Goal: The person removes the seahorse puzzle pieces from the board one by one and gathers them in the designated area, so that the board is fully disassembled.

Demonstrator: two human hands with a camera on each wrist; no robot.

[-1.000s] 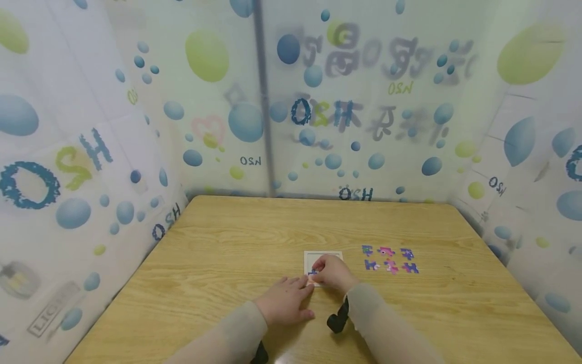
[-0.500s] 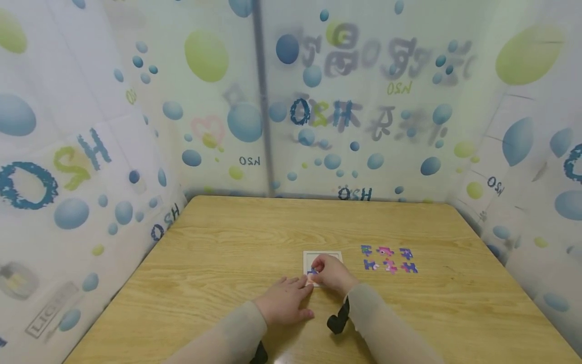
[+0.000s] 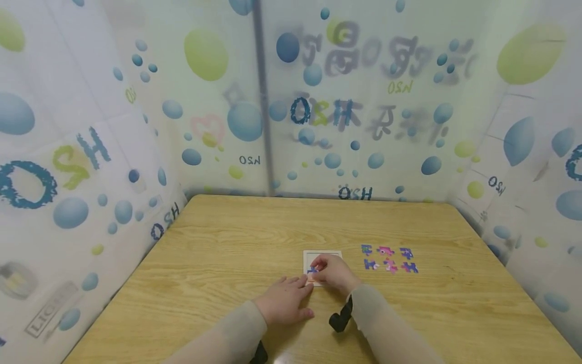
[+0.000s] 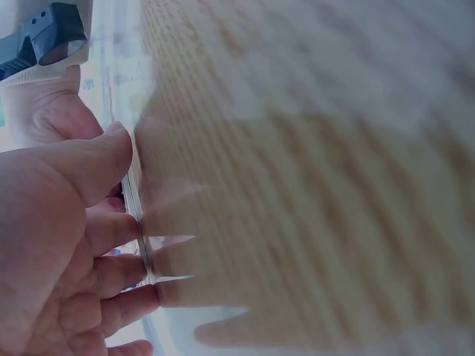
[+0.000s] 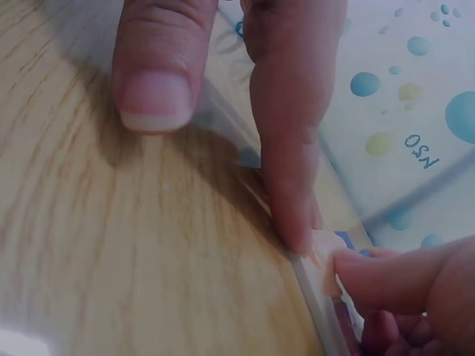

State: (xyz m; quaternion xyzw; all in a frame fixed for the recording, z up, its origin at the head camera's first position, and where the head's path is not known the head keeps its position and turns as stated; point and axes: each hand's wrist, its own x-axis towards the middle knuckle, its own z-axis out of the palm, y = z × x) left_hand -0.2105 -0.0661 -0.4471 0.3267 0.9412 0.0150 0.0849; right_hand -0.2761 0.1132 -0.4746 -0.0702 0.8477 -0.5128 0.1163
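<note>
A small white puzzle tray lies on the wooden table. My right hand is over it, with thumb and fingers pinching a blue puzzle piece at its left side. The fingers cover much of that piece. My left hand lies palm down at the tray's near left corner, fingers straight and fingertips touching its edge. In the right wrist view, a pale piece sits inside the rim between the left index finger and the right thumb. The left wrist view shows the left fingertips against the tray's edge.
To the right of the tray, several loose purple and pink puzzle pieces lie in two rows. A patterned curtain stands behind and beside the wooden table. Each wrist carries a black camera strap.
Very little differs. The right wrist has shifted slightly to the right while its fingers stay at the blue piece. The left hand keeps its place.
</note>
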